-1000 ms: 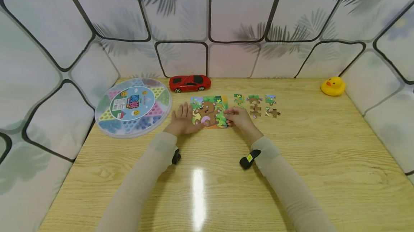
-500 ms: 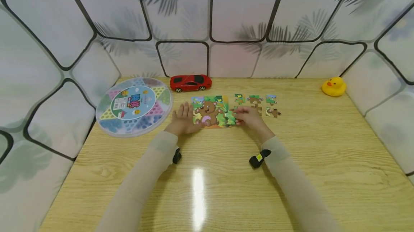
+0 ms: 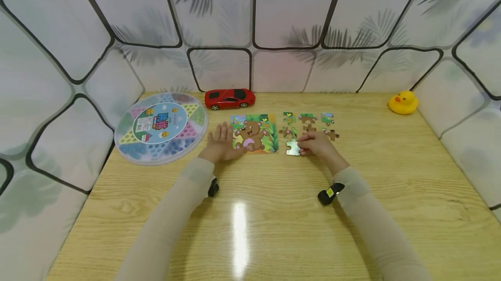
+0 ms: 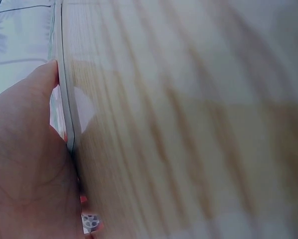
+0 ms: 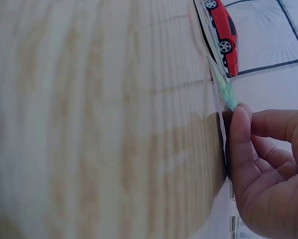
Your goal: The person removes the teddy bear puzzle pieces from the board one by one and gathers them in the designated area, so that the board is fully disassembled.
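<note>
A bear jigsaw puzzle board (image 3: 252,135) lies on the table between both hands. My left hand (image 3: 221,145) rests at its left edge with fingers straight and spread, the thumb along the near edge. To the right of the board, my right hand (image 3: 318,145) pinches a puzzle piece (image 3: 292,147) by its right side between thumb and fingertips. In the right wrist view the greenish piece (image 5: 227,92) tilts up from the table. Several loose puzzle pieces (image 3: 308,118) lie in rows just beyond the right hand, which partly covers some.
A red toy car (image 3: 229,99) stands behind the board by the wall. The round Chinese checkers board (image 3: 161,128) lies at the left. A yellow rubber duck (image 3: 403,102) sits at the far right of the wooden table (image 3: 270,224).
My right hand has moved right from the board's right edge, carrying the piece to a spot below the loose pieces. The left hand has stayed in place.
</note>
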The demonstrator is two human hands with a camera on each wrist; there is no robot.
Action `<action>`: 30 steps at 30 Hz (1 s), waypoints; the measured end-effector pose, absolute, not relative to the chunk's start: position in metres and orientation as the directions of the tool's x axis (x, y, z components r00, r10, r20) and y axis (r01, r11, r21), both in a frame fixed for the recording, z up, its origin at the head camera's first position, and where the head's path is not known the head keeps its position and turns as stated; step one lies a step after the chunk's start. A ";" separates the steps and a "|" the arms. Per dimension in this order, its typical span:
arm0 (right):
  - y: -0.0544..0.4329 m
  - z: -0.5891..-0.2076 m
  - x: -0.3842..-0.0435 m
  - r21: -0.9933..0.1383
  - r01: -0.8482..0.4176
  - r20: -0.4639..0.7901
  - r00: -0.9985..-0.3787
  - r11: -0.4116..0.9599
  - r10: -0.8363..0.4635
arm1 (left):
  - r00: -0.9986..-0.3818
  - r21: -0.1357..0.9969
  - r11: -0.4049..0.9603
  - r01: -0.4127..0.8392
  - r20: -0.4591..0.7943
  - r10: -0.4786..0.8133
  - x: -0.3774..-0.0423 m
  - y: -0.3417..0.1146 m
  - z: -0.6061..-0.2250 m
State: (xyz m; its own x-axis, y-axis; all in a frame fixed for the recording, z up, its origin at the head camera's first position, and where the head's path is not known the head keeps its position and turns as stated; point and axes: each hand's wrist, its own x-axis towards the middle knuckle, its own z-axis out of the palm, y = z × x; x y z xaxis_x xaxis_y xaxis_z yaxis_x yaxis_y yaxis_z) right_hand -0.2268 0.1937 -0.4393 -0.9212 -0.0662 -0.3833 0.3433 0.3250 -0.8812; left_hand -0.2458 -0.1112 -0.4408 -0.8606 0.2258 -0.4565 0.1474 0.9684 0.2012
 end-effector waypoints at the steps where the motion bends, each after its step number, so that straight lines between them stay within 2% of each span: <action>1: 0.194 -0.439 -0.227 -0.877 0.342 -0.385 -0.920 0.337 -0.068 | -0.861 0.204 0.967 0.150 -0.454 0.229 -0.245 -0.111 -0.440; 9: 0.195 -0.435 -0.225 -0.846 0.283 -0.354 -0.932 0.452 -0.081 | -0.863 0.226 0.961 0.161 -0.440 0.248 -0.244 -0.113 -0.439; 15: 0.196 -0.436 -0.225 -0.838 0.248 -0.335 -0.937 0.486 -0.100 | -0.864 0.230 0.959 0.164 -0.436 0.252 -0.243 -0.113 -0.438; 23: 0.198 -0.438 -0.226 -0.842 0.243 -0.335 -0.935 0.482 -0.114 | -0.861 0.230 0.959 0.163 -0.441 0.252 -0.242 -0.113 -0.436; 30: 0.205 -0.438 -0.226 -0.882 0.279 -0.352 -0.926 0.379 -0.138 | -0.868 0.234 0.959 0.160 -0.429 0.250 -0.242 -0.113 -0.438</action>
